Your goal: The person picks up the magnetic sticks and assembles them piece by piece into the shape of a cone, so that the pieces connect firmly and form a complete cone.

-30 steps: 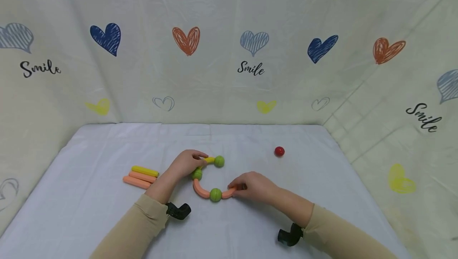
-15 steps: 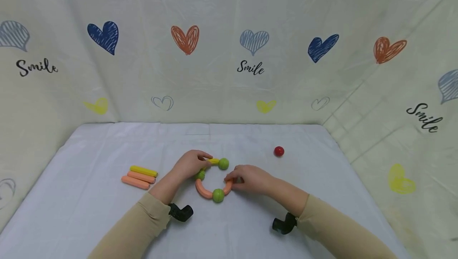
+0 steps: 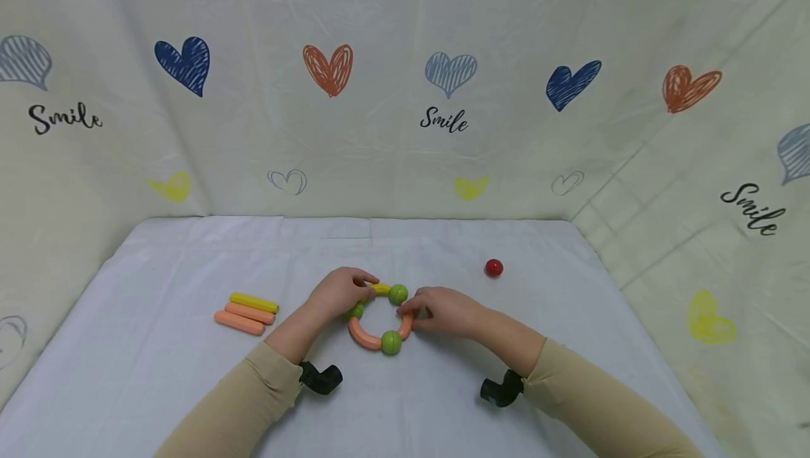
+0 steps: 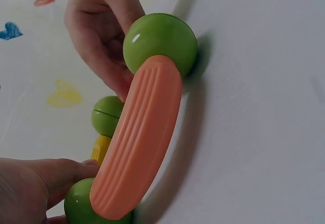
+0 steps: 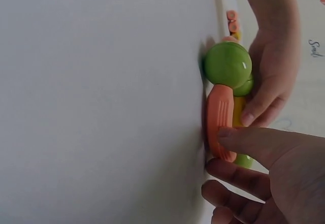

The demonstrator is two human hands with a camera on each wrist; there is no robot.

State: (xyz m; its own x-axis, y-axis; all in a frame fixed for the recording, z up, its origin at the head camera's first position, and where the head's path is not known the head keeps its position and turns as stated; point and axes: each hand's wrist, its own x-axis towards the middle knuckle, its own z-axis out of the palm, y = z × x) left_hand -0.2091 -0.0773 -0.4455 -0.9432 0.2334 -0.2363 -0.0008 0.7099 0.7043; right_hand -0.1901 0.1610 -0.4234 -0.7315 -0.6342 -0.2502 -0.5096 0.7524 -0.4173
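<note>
A ring of curved toy rods and green balls lies on the white cloth in the head view. My left hand (image 3: 335,294) pinches the curved yellow rod (image 3: 381,289) at the back left. With thumb and fingers, my right hand (image 3: 446,312) grips a curved orange rod (image 5: 220,115) on the right side. Its far end is close to the back green ball (image 3: 398,294); fingers hide whether they touch. A front green ball (image 3: 391,342) joins this rod to another curved orange rod (image 4: 139,140). A left green ball (image 3: 356,310) is partly covered by my left hand.
Left of the ring lie a straight yellow rod (image 3: 254,302) and two straight orange rods, side by side. One red ball (image 3: 494,268) sits at the back right. Black wrist cameras (image 3: 321,378) hang below both wrists. A printed cloth wall stands behind the table.
My right hand has moved back and slightly left, swinging the orange rod from pointing right to pointing toward the back ball. The ring's gap has narrowed. The left hand has shifted slightly right.
</note>
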